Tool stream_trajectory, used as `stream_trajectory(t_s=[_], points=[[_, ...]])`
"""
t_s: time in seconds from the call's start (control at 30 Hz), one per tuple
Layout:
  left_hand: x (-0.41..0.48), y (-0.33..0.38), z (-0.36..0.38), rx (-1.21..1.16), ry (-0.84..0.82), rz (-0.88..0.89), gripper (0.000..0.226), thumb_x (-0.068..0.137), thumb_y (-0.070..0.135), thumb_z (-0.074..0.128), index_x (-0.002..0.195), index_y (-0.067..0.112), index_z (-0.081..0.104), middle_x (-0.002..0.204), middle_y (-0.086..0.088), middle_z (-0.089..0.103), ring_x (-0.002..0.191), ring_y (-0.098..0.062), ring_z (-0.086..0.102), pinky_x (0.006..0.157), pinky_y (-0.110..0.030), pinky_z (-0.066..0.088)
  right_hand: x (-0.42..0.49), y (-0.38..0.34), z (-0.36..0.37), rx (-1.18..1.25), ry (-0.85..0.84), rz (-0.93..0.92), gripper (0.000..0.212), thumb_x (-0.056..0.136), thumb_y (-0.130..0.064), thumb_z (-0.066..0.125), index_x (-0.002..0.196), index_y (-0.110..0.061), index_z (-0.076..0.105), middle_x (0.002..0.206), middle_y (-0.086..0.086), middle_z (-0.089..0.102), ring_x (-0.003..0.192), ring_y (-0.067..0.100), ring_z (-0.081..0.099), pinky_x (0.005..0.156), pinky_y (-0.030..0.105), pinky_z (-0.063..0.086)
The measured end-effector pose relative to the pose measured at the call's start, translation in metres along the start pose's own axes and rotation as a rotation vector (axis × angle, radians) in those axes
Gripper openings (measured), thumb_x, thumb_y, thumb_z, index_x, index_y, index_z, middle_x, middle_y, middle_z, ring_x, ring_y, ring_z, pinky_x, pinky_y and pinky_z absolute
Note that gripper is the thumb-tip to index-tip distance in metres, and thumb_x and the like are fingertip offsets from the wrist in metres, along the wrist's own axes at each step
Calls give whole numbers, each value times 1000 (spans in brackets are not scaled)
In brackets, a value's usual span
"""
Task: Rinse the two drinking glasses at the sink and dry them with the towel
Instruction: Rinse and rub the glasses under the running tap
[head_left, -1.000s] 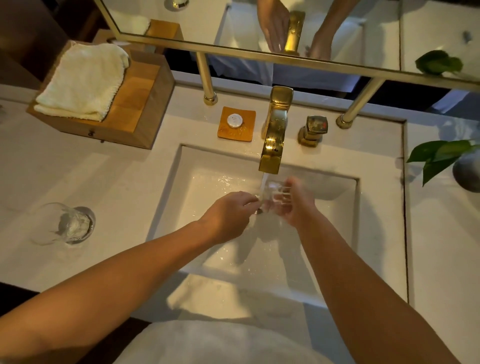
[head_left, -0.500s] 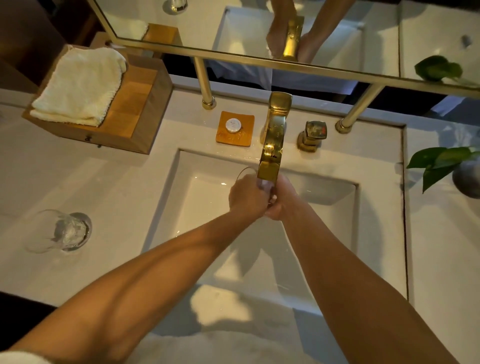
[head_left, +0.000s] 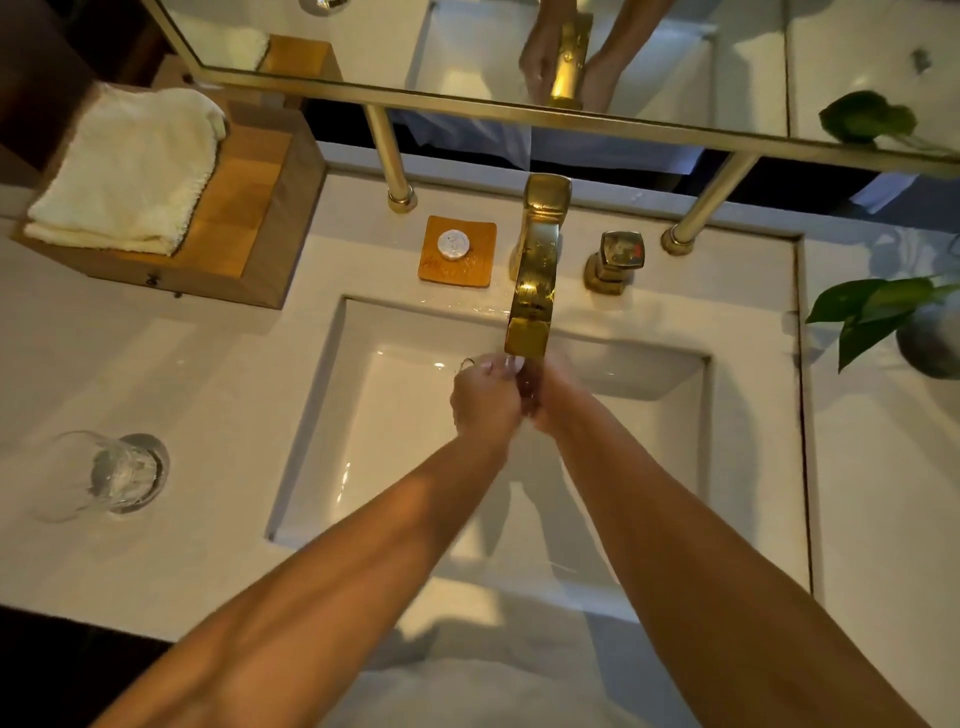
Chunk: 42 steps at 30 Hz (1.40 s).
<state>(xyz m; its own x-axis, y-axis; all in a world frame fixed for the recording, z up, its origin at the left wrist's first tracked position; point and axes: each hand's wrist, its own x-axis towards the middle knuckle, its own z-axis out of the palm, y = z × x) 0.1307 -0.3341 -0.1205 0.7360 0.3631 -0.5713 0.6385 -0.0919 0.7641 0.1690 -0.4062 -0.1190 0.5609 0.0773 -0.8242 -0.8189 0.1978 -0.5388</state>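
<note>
Both my hands meet under the gold faucet (head_left: 532, 291) over the white sink (head_left: 322, 441). My left hand (head_left: 483, 402) and my right hand (head_left: 553, 397) are wrapped around a clear drinking glass (head_left: 470, 364); only a bit of its rim shows at the upper left of my left hand. A second clear glass (head_left: 111, 473) stands on the counter left of the sink. A folded cream towel (head_left: 127, 169) lies on a wooden box (head_left: 249, 228) at the back left.
A gold tap handle (head_left: 615, 260) stands right of the faucet. An orange soap dish (head_left: 457, 252) sits behind the basin. Gold mirror posts (head_left: 395, 166) rise at the back. A leafy plant in a dark pot (head_left: 930, 343) is at the right edge.
My hands lifted the glass from lower in the basin up under the spout and closed tighter around it. The camera view shifted slightly.
</note>
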Motion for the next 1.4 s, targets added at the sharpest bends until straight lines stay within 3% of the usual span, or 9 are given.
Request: stream_trajectory(t_s=[0.1, 0.27, 0.43, 0.57, 0.67, 0.9, 1.03, 1.27, 1.4], points=[[4, -5, -4, -105, -71, 33, 23, 99, 28, 56, 92, 15, 74, 88, -8, 75, 86, -28, 73, 80, -50, 61, 2, 4, -2, -29, 35, -104, 29, 104, -27, 48, 85, -12, 64, 67, 5, 64, 52, 11, 57, 41, 20, 39], [25, -5, -40, 389, -393, 664, 41, 97, 44, 52, 86, 12, 76, 76, 0, 74, 71, -7, 71, 67, -34, 57, -7, 0, -17, 33, -112, -2, 27, 99, -36, 56, 100, -13, 71, 83, 5, 76, 80, 21, 73, 62, 35, 59], [19, 4, -39, -158, -571, 186, 25, 99, 21, 59, 105, 1, 74, 100, -15, 76, 99, -32, 73, 90, -46, 58, 1, 9, -20, -162, 18, -241, 18, 101, -32, 56, 110, -23, 69, 112, 14, 72, 102, 33, 71, 76, 52, 63], [19, 19, -32, -546, -531, -444, 28, 102, 14, 37, 90, 3, 59, 55, -10, 65, 49, -20, 67, 87, -36, 58, -2, 26, -21, -453, 69, -676, 14, 100, -21, 57, 98, -16, 70, 92, 8, 70, 90, 27, 69, 84, 50, 59], [16, 21, -31, -579, -579, -493, 40, 101, 9, 36, 66, 5, 56, 49, -7, 59, 44, -16, 62, 68, -29, 57, -4, 34, -25, -616, 167, -945, 21, 94, -22, 54, 92, -9, 70, 84, 7, 68, 82, 26, 65, 74, 47, 57], [17, -4, -33, 26, -534, 306, 32, 104, 24, 49, 101, 4, 74, 98, -16, 76, 92, -33, 74, 90, -54, 57, -4, 4, -33, -77, -24, 113, 34, 96, -35, 60, 118, -10, 63, 115, 18, 68, 98, 33, 72, 63, 39, 62], [19, -7, -42, 417, -598, 678, 29, 96, 24, 54, 113, 14, 75, 106, -4, 76, 94, -17, 72, 86, -39, 58, 5, 6, -33, 23, -57, 78, 42, 95, -41, 62, 127, -13, 61, 121, 19, 67, 99, 32, 71, 68, 39, 61], [34, 12, -37, -619, -883, -395, 20, 91, 17, 60, 105, 5, 66, 98, -10, 68, 100, -20, 63, 102, -40, 48, -9, 17, -33, -298, -34, -580, 20, 102, -14, 54, 98, -22, 72, 96, 11, 73, 92, 28, 71, 84, 51, 58], [22, 12, -23, -454, -637, -240, 22, 97, 11, 53, 107, -1, 68, 108, -22, 69, 98, -32, 70, 79, -37, 60, -6, 20, -43, -297, -58, -549, 15, 99, -20, 58, 103, -22, 72, 104, 14, 72, 100, 33, 69, 88, 50, 58]])
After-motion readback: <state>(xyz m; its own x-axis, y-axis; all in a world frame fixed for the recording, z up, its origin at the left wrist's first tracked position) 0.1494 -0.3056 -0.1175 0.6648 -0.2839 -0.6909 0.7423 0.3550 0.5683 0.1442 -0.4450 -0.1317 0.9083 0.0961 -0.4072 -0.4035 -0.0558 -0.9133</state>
